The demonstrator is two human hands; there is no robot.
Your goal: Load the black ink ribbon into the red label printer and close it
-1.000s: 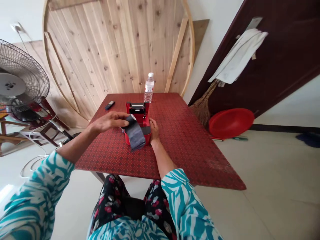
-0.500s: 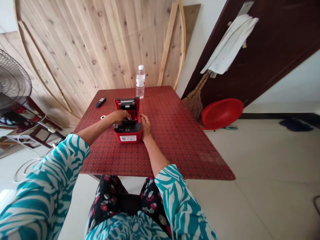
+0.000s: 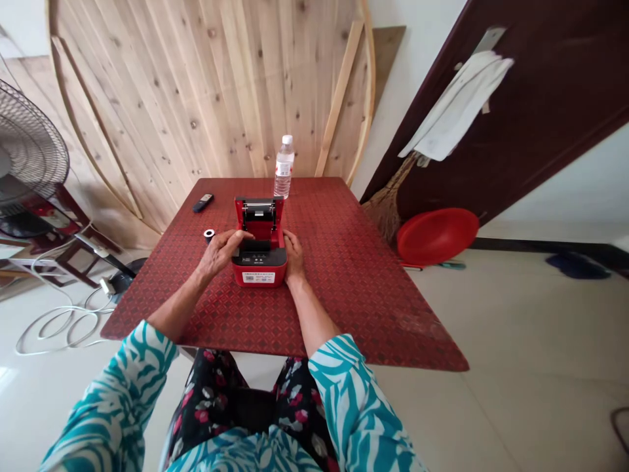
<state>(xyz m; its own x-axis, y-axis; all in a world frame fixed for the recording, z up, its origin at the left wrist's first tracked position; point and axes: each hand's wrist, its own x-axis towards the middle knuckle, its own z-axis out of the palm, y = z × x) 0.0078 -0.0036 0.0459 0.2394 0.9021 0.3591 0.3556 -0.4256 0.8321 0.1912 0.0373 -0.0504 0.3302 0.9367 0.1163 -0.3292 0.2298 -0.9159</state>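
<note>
A red and black label printer (image 3: 260,265) stands on the table with its lid (image 3: 259,208) raised, so the red inside and a black roller show. My right hand (image 3: 294,257) is closed against the printer's right side, its fingertips partly hidden behind it. At the left rim, my left hand (image 3: 219,252) grips the printer's edge, with a finger reaching over the opening. Just behind the left hand is a small roll (image 3: 209,234) with a white ring-shaped end, its lower part hidden by the hand.
The red patterned table (image 3: 344,288) bears a water bottle (image 3: 284,169) at the back and a black handset (image 3: 203,202) at the back left. A fan (image 3: 29,157) and loose cables (image 3: 69,328) are on the left. A broom (image 3: 388,203) and red basin (image 3: 437,236) are on the right.
My left hand has come out of the printer's inside and moved left to its rim. My right hand stays at the printer's right side. The camera view has shifted slightly.
</note>
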